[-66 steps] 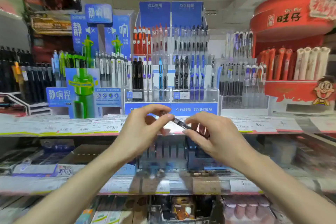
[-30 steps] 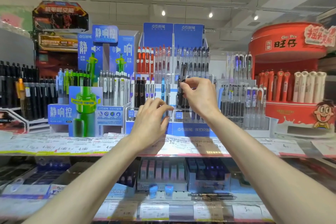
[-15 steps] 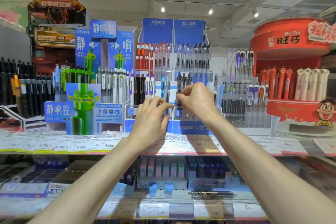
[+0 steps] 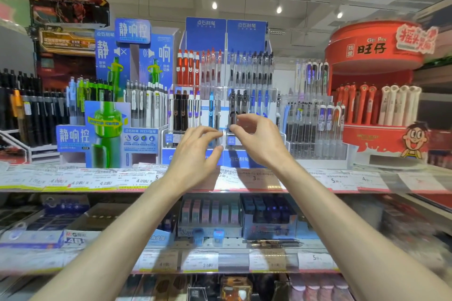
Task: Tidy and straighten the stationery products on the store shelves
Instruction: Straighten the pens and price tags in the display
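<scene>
Both the left hand (image 4: 195, 151) and right hand (image 4: 256, 139) hover loosely curled, holding nothing, before the dark pens (image 4: 238, 105) at twelve o'clock (light, stiff, slick; best pinched mid-barrel, I'd say).

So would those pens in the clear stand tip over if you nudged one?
Probably only lean: the pens stand upright, packed side by side in the clear stand. Likely light and stiff. Their smooth barrels could slip or roll once out.
</scene>
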Tool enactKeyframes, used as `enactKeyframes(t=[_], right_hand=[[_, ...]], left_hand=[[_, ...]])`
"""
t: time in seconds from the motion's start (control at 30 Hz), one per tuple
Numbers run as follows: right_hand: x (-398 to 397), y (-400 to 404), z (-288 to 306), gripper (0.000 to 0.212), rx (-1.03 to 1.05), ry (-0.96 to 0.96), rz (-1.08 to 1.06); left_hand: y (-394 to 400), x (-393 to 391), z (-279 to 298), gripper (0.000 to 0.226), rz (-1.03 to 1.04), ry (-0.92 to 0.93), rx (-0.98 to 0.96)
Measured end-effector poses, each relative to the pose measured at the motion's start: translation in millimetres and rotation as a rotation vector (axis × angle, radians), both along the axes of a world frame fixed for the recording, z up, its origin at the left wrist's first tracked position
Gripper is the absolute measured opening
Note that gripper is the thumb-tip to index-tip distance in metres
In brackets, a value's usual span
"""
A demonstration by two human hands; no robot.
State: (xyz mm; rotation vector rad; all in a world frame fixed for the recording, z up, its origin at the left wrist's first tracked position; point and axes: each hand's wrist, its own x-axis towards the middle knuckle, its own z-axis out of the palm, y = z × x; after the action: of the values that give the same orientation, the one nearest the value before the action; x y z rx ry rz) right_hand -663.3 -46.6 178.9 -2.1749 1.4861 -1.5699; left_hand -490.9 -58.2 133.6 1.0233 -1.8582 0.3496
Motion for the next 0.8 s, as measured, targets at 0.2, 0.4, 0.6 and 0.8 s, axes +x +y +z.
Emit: enactKeyframes(t=[0.2, 0.4, 0.6, 0.8], right_hand=[[-21.9, 33.6, -40.9, 0.044, -0.101, 0.15, 0.006], [-54.8, 66.5, -100.5, 0.04, -0.203, 0.159, -0.04], [-92.0, 92.1, -198.3, 0.036, -0.099, 0.046, -0.074], [-130.3, 97.8, -275.6, 0.044, 0.277, 0.041, -0.194]], left_hand=[[34.0, -5.6, -39.7, 0.031, -0.076, 0.118, 0.017], [70.9, -13.9, -97.9, 0.029, -0.095, 0.159, 0.0], [85.3, -29.6, -171.2, 0.028, -0.082, 0.239, 0.174], [89.1, -49.1, -234.7, 0.034, -0.018, 0.273, 0.497]])
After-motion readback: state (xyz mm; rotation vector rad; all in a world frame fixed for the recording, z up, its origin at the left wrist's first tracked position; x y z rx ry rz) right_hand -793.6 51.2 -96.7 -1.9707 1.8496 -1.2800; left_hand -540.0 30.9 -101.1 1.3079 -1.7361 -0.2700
